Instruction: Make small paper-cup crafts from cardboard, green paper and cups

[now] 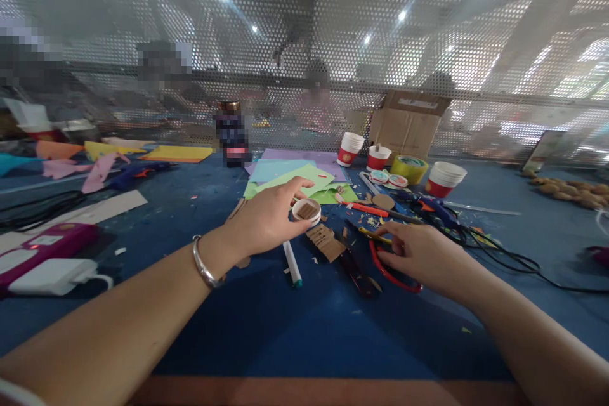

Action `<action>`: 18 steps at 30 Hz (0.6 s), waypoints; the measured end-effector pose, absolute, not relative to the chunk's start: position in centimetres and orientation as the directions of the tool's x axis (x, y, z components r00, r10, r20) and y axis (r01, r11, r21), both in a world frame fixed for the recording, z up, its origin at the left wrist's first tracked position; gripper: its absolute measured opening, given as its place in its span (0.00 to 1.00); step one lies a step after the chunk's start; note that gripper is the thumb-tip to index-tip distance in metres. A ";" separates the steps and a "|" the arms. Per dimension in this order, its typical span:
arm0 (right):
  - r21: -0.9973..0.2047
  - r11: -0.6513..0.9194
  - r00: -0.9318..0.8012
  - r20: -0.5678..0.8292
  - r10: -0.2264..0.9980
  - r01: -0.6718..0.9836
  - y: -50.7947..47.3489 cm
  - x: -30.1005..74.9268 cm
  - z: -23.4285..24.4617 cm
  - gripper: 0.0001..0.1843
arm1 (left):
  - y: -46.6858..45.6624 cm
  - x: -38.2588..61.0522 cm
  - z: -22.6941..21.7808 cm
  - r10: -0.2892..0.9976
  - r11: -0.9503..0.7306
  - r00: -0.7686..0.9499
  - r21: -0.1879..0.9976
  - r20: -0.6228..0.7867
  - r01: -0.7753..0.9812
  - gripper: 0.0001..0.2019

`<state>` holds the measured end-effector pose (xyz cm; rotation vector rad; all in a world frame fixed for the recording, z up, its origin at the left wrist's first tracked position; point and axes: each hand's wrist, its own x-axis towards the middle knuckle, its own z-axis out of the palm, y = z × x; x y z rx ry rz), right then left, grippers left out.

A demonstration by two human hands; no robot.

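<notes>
Lying at the far left, a purple power strip [57,246] bears a white charger [52,276], and beyond it yellow paper [178,153] rests on the blue tabletop [223,336]. From where I stand, the left hand [269,216], with a silver bracelet [203,266] at its wrist, curls thumb and fingers round the left side of a small white cup [316,220]; a brown cardboard piece [307,210] sits inside it. The cup is near the middle of the table, in front of coloured sheets [285,171]. Just below it lie a white marker [293,266] and a torn corrugated strip [325,243], with a dark knife [356,273] beside the strip. Farther right, the right hand [416,254] bends its fingers over red-and-yellow scissors [380,270], touching them; I cannot tell whether it grips them. Behind it stand stacked paper cups [445,179], near a blue glue gun [435,208].
</notes>
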<state>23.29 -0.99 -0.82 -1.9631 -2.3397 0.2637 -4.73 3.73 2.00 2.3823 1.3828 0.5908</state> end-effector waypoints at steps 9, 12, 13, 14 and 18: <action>-0.497 0.330 -0.225 0.261 0.939 0.803 -2.3 21.9 0.1 0.21 | 1.0 -3.4 2.1 0.835 -0.547 0.481 0.491 0.267 0.678 0.33; -0.462 0.415 -0.301 0.302 0.905 0.784 -2.9 20.4 -0.2 0.24 | 0.2 -2.5 2.0 0.809 -0.579 0.520 0.523 0.273 0.626 0.33; -0.455 0.433 -0.322 0.304 0.897 0.778 -3.1 20.1 -0.4 0.24 | 0.0 -2.2 1.9 0.799 -0.591 0.532 0.527 0.280 0.611 0.32; -0.451 0.447 -0.337 0.305 0.891 0.773 -3.1 19.8 -0.6 0.24 | -0.2 -2.0 1.8 0.791 -0.601 0.539 0.527 0.289 0.601 0.31; -0.449 0.469 -0.356 0.315 0.880 0.761 -3.2 19.3 -1.1 0.23 | -0.5 -1.6 1.7 0.768 -0.628 0.568 0.525 0.297 0.574 0.23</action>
